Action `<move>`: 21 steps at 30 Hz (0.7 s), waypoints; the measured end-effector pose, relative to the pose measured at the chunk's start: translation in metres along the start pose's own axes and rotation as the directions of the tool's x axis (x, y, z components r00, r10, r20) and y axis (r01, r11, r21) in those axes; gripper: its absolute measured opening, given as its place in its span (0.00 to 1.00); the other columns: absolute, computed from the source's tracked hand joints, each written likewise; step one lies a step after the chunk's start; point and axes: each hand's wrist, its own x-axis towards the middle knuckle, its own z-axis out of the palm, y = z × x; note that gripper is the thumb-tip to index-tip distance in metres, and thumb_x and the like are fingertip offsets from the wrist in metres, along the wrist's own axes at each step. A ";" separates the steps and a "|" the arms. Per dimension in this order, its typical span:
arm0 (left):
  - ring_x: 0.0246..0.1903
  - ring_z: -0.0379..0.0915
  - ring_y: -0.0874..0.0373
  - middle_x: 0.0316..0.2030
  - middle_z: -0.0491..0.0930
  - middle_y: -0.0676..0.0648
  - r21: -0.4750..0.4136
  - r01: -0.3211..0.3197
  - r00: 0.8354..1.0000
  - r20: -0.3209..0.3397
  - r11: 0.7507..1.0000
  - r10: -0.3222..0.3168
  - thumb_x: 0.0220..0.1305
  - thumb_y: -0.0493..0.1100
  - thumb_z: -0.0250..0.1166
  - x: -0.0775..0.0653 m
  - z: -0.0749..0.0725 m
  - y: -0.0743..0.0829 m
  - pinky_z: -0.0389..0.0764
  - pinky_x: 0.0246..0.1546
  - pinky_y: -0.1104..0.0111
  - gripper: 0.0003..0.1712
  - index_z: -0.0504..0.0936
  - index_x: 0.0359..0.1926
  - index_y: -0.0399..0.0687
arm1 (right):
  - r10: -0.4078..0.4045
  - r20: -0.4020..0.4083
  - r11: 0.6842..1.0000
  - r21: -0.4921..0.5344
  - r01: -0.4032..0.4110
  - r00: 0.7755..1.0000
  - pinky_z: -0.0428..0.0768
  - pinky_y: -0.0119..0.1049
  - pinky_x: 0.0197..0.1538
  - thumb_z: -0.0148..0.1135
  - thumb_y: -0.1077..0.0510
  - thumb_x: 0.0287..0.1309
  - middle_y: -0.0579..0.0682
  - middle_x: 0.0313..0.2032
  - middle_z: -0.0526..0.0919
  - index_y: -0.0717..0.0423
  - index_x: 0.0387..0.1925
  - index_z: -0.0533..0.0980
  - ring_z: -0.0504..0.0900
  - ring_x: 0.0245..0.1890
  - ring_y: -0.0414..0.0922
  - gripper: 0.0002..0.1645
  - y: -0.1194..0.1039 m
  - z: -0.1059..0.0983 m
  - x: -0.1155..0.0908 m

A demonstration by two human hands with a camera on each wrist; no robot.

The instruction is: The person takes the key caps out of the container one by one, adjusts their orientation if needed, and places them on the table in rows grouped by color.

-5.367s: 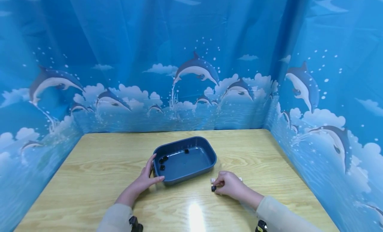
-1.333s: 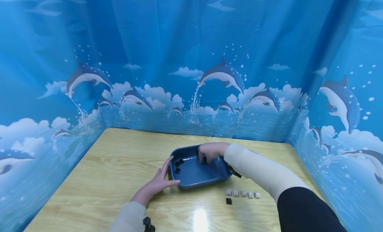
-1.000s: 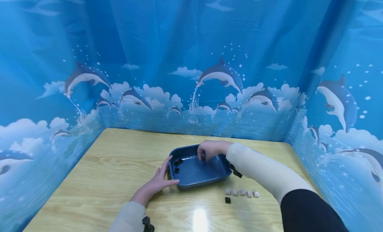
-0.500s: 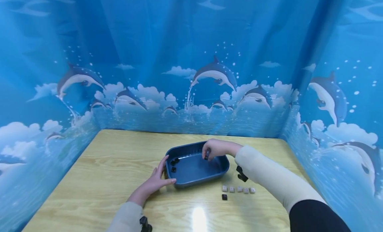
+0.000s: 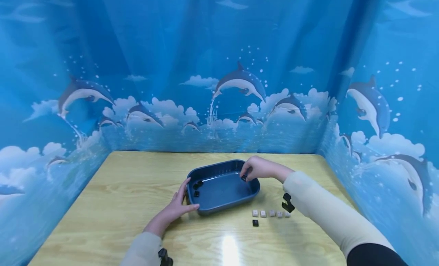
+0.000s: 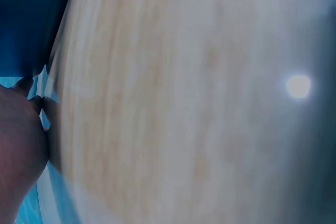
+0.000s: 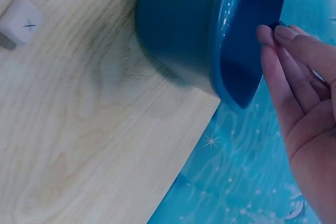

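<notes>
A dark blue plastic basin (image 5: 226, 209) stands on the table, with several black keycaps (image 5: 196, 194) at its left end. My left hand (image 5: 173, 210) spreads its thumb and fingers against the basin's left end, touching the rim. Over the basin's right end, my right hand (image 5: 260, 168) pinches a black keycap (image 5: 244, 178) between thumb and fingertips; the right wrist view shows this keycap (image 7: 276, 25) mostly hidden by the fingers. Right of the basin's near side lies a row of white keycaps (image 5: 263, 213). One black keycap (image 5: 255, 223) sits just in front of the row's left end.
The wooden table (image 5: 120, 189) carries a bright light reflection near its front. A blue dolphin-print curtain (image 5: 164, 90) encloses the table at the back and sides. Black wrist cameras (image 5: 288, 203) are strapped on both forearms.
Earlier my right hand was at the black keycap in front of the white row. Then it reached into the basin, and now moves right with a pinched black keycap. The left hand stays at the basin.
</notes>
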 end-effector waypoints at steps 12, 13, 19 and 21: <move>0.72 0.38 0.35 0.75 0.42 0.34 -0.010 -0.018 1.000 -0.004 1.000 0.018 0.55 0.53 0.73 -0.003 -0.001 0.000 0.39 0.67 0.38 0.61 0.38 0.77 0.70 | -0.013 -0.151 0.995 0.096 0.028 0.988 0.83 0.32 0.41 0.69 0.69 0.54 0.49 0.40 0.85 0.63 0.43 0.84 0.84 0.39 0.41 0.13 0.006 0.006 -0.036; 0.72 0.38 0.35 0.75 0.42 0.34 -0.010 -0.018 1.000 -0.003 1.000 0.018 0.55 0.54 0.73 -0.003 -0.002 0.000 0.39 0.67 0.38 0.61 0.38 0.77 0.70 | -0.014 -0.168 0.993 0.111 0.033 0.986 0.83 0.32 0.41 0.69 0.69 0.54 0.50 0.41 0.84 0.64 0.43 0.83 0.84 0.39 0.42 0.13 0.006 0.007 -0.040; 0.72 0.37 0.35 0.75 0.41 0.34 -0.007 -0.033 0.999 0.015 0.999 0.033 0.56 0.54 0.73 -0.002 -0.003 0.000 0.34 0.65 0.35 0.61 0.37 0.76 0.70 | -0.001 -0.292 0.986 0.158 0.049 0.956 0.83 0.32 0.41 0.70 0.69 0.52 0.50 0.40 0.82 0.64 0.40 0.84 0.83 0.37 0.43 0.11 0.012 0.019 -0.060; 0.72 0.36 0.35 0.75 0.41 0.34 -0.004 -0.034 0.999 0.021 0.999 0.034 0.56 0.54 0.72 -0.002 -0.003 0.001 0.34 0.65 0.35 0.61 0.37 0.77 0.69 | 0.017 -0.324 0.984 0.171 0.041 0.946 0.83 0.32 0.40 0.70 0.69 0.51 0.49 0.38 0.82 0.63 0.38 0.84 0.83 0.36 0.43 0.10 0.013 0.024 -0.068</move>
